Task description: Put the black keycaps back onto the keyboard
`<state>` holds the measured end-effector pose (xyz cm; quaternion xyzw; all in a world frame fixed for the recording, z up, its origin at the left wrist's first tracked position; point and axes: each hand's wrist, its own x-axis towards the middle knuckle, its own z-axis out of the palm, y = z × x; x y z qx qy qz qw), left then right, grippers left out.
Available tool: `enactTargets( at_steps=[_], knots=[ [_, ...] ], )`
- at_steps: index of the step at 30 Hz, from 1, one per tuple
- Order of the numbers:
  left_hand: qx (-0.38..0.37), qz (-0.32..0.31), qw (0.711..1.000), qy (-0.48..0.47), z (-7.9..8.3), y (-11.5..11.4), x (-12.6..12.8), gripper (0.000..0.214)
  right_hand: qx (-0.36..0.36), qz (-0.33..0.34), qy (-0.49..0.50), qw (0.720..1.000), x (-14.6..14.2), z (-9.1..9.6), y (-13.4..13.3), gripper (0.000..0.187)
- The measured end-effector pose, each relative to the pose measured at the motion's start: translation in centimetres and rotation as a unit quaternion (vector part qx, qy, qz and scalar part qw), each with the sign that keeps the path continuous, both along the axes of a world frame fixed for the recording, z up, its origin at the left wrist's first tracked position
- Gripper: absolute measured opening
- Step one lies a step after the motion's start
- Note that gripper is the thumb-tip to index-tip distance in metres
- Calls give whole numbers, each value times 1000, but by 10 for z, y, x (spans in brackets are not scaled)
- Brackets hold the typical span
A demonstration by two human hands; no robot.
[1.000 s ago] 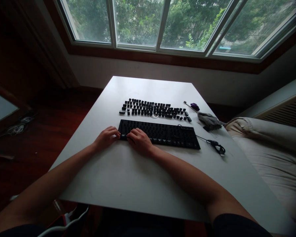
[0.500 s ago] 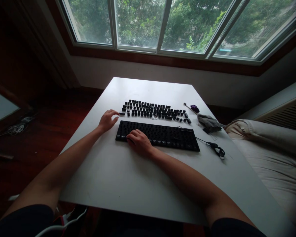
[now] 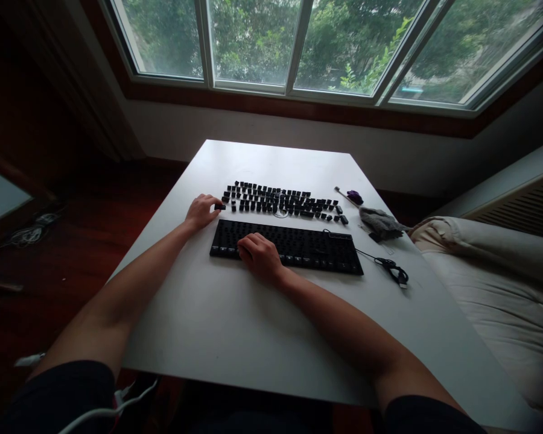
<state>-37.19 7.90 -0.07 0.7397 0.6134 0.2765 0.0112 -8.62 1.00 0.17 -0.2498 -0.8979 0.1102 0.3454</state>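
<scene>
My left hand (image 3: 201, 211) is at the left end of the loose keycaps, with thumb and fingertips closed around a wide black keycap (image 3: 219, 207). Over the left part of a black keyboard (image 3: 317, 246) lies my right hand (image 3: 260, 255), its fingers curled and held together; their tips are hidden, so whatever may be in them cannot be seen. White-marked keys show along the keyboard's near edge. Behind the keyboard, several rows of black keycaps (image 3: 271, 198) are spread on the white table (image 3: 199, 325).
Right of the keyboard lies its coiled black cable (image 3: 393, 271). A grey cloth (image 3: 381, 223), a small purple item (image 3: 355, 197) and a thin brush-like stick (image 3: 342, 193) rest near the table's right edge. A beige padded seat (image 3: 470, 289) stands alongside.
My left hand has moved slightly right and closed on the wide keycap at the row's end. My right hand has shifted slightly right, its fingers more tightly curled.
</scene>
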Motion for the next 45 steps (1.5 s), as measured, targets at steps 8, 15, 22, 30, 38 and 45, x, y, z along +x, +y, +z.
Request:
enactTargets(
  at_steps=[8,15,22,30,38,45],
  knots=[
    [-48,-118,991,-49,31,-67,8,22,-11,-4,3,1000,-1,-4,0,15],
    [-81,-154,985,-15,33,-95,12,18,-14,-4,0,1000,-2,-6,0,15],
    [-83,-63,994,-28,27,-100,-4,25,-15,3,5,1000,0,-8,1,14],
    [-155,-55,986,16,39,-141,-38,29,-9,10,-2,1000,-2,-9,1,16],
    [-177,-14,982,58,35,-153,-36,35,-8,11,0,1000,-1,-8,0,14],
    [-142,-27,987,64,29,-149,-18,33,-11,14,-3,1000,-1,-9,1,14]
  ],
)
